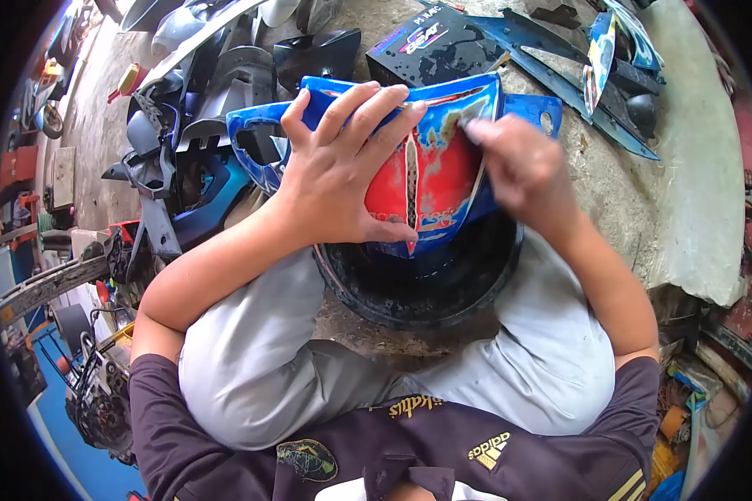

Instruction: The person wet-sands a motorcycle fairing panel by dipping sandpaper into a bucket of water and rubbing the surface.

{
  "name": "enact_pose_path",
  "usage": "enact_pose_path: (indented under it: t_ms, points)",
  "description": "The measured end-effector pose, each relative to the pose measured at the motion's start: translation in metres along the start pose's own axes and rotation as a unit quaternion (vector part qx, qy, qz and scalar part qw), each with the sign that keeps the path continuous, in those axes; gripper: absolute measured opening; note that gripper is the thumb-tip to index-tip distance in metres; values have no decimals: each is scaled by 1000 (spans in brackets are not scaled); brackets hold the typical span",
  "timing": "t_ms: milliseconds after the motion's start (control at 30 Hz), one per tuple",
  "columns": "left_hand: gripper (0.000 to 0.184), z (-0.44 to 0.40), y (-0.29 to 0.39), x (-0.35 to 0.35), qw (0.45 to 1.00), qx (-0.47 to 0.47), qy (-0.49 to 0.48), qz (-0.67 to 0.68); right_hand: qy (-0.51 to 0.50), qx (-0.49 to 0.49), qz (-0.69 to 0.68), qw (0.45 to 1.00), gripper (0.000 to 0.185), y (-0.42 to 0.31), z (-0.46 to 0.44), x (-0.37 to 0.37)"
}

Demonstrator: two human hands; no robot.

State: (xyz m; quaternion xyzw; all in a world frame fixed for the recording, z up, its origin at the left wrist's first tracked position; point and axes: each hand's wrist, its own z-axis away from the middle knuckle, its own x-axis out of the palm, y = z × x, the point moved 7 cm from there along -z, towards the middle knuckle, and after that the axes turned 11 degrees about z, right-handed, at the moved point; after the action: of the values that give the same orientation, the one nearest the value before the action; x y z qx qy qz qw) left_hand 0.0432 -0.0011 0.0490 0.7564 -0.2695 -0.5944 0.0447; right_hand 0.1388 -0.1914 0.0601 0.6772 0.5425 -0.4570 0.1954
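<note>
A blue and red motorcycle fairing (pixel 443 179) rests tilted over a black tub (pixel 418 305) between my knees. Its paint is worn through in patches of grey, white and brown. My left hand (pixel 342 163) spans the fairing's left side, fingers spread over the top and thumb near the lower tip, bracing it. Against the upper right of the same face, my right hand (pixel 526 171) is closed, slightly smeared by motion. Something small and greyish may be under its fingertips, but I cannot make out what it is.
Dark plastic body panels (pixel 234 92) are piled at the left. Behind the fairing stands a wet black box (pixel 430 46). More panels (pixel 576 88) lie at the back right, beside a pale concrete ledge (pixel 698 167). An engine-like assembly (pixel 100 401) sits at the lower left.
</note>
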Motion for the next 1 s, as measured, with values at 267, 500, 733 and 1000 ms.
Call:
enact_pose_path:
  t_ms: [267, 500, 733, 1000]
  points:
    - [131, 0, 3, 0, 1000, 18, 5, -25, -5, -28, 7, 1000, 33, -5, 6, 1]
    - [122, -9, 8, 4, 998, -11, 42, -42, 17, -17, 1, 1000, 41, 5, 8, 2]
    - [119, -8, 11, 7, 998, -6, 36, -57, 26, -13, 12, 999, 33, 7, 4, -2]
    - [119, -8, 9, 6, 998, -5, 32, -56, 20, 0, 16, 1000, 35, 5, 6, -3]
